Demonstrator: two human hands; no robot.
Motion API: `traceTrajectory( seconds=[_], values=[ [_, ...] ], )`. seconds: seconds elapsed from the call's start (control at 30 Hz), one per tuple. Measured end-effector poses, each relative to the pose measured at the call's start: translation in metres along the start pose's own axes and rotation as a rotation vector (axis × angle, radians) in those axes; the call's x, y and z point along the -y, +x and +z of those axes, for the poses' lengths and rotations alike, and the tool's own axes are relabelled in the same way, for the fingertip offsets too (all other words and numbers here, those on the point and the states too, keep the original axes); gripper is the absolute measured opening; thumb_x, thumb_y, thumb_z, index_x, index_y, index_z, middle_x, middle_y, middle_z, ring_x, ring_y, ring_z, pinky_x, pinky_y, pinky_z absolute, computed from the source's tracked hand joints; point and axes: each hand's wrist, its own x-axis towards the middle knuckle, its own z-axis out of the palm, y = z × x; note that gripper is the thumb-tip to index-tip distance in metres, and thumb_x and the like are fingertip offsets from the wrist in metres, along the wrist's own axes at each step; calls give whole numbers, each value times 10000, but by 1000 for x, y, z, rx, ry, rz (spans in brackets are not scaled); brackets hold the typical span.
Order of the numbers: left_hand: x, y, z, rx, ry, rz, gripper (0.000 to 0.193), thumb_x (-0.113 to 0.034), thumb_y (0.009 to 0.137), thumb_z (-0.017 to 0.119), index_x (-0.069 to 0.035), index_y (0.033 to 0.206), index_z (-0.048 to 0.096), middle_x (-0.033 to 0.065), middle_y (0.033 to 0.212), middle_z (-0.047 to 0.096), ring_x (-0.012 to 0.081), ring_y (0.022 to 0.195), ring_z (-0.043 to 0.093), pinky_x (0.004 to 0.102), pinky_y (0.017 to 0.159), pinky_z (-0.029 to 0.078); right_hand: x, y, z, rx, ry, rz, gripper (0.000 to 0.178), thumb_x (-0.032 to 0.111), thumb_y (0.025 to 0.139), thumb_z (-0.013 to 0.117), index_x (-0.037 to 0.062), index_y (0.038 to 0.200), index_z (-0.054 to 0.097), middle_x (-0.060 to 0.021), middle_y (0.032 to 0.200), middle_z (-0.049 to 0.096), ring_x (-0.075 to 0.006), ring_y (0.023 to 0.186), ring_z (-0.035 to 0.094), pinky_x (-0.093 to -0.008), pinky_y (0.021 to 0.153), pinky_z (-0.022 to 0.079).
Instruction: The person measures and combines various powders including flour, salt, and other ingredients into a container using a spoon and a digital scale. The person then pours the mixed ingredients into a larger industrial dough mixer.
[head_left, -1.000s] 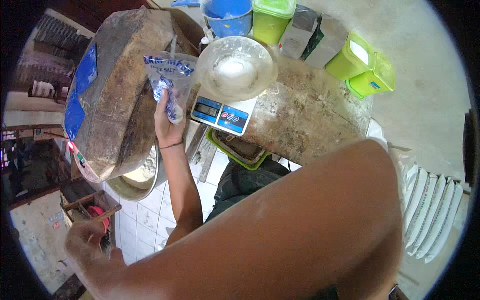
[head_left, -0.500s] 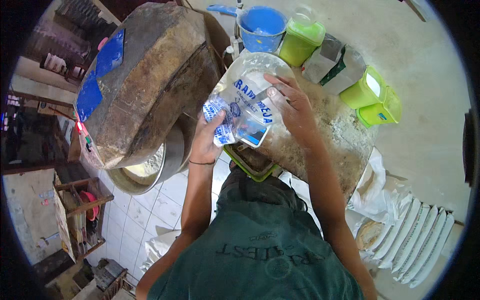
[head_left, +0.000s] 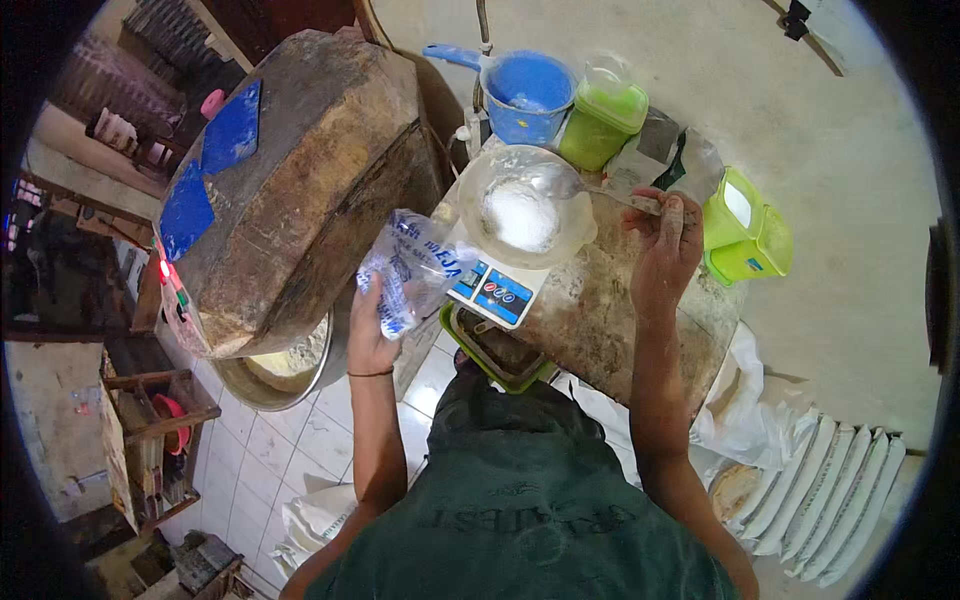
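Note:
A clear plastic bag with blue print (head_left: 400,285) is gripped in my left hand (head_left: 372,335), crumpled, to the left of the scale. My right hand (head_left: 668,240) pinches a metal spoon (head_left: 625,198) by its handle, and the spoon points left toward the rim of a bowl. That translucent plastic bowl (head_left: 575,245) holds a heap of white granules (head_left: 520,215). Beneath the bowl is a white digital scale (head_left: 505,293) with a blue button panel. The spoon's far end is hard to make out against the bowl.
A big wooden-looking machine cover (head_left: 310,170) rises at left above a metal mixing bowl (head_left: 325,370) with pale flour. Behind the scale stand a blue dipper (head_left: 528,100) and a green container (head_left: 603,125). More green containers (head_left: 735,240) are on the table's (head_left: 590,330) right; white packs (head_left: 820,490) lie lower right.
My left hand and the bag have moved left and down, away from the bowl. My right hand has moved right with the spoon, leaving the bag. The bowl and its granules are now uncovered.

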Motion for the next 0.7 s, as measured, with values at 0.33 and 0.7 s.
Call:
traceTrajectory(
  seconds=[0.33,0.7],
  values=[
    [-14,-11,-26,-187,-151,62,291,-281,888,465,-68,1084,492,65,944,584,142,748,593,251,589,508,-76,8,-32,-81,-132,155,223,189,918,382,-20,951,450,-135,869,579,-164,658,571,-274,601,487],
    [1,-4,-39,181,-400,-101,388,-396,871,446,-81,1087,509,78,932,595,187,767,598,312,569,530,-79,4,-23,-88,-102,361,212,188,913,403,-7,896,484,-105,801,589,-170,629,587,-273,580,493]
  ],
)
